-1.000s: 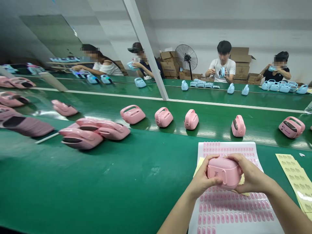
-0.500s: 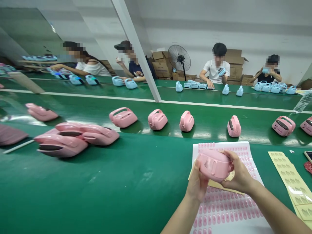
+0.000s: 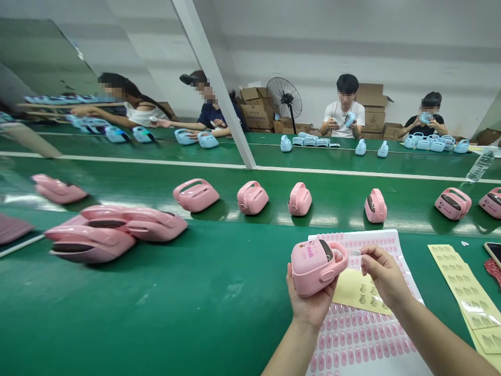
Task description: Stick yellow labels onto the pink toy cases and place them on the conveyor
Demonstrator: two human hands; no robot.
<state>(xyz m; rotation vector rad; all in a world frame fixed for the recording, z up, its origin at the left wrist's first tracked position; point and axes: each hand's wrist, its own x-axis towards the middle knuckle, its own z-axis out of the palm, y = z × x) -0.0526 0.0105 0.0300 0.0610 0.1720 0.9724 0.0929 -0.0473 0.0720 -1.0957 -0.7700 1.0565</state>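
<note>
My left hand [image 3: 311,308] grips a small pink device with a carrying handle [image 3: 313,269] from below. Its printed face and dark window are turned upward, and the handle points right. Just right of the handle, my right hand [image 3: 381,269] pinches a small whitish piece, perhaps a film or sticker [image 3: 356,253], between thumb and forefinger. Beneath both hands lies a white sheet with rows of pink oval stickers [image 3: 352,334]. A yellow sticker sheet with dark prints [image 3: 350,290] rests on top of it, partly covered by my right hand.
Several pink devices [image 3: 198,196] stand along the green belt ahead; a cluster of them [image 3: 94,243] lies at left. Yellow sticker strips [image 3: 462,287] and a phone [image 3: 493,251] lie at right. Co-workers sit across the line with blue devices [image 3: 285,143]. A slanted white post [image 3: 219,78] crosses the view.
The pink device has been turned so its printed face and handle show, and it moved left. My right hand has let go of it and now pinches a small whitish piece.
</note>
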